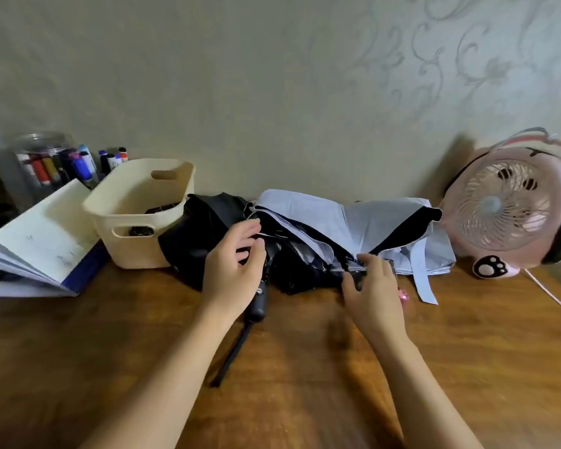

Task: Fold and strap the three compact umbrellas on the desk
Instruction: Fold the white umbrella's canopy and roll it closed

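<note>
A loose black umbrella (191,241) lies against the wall at mid-desk, its black handle (259,304) and wrist strap pointing toward me. Over and beside it spreads a pale blue umbrella (370,218) with a black inner lining, and its blue strap (423,280) hangs down on the right. My left hand (234,270) hovers over the black canopy with relaxed fingers, touching a rib edge. My right hand (371,283) pinches the folded rib ends of the blue umbrella. A third umbrella cannot be told apart in the pile.
A cream plastic basket (136,215) stands left of the umbrellas, with an open book (42,241) and a jar of markers (46,160) beyond it. A pink desk fan (512,205) and its cord sit at the right. A small pink object (403,296) lies by my right hand.
</note>
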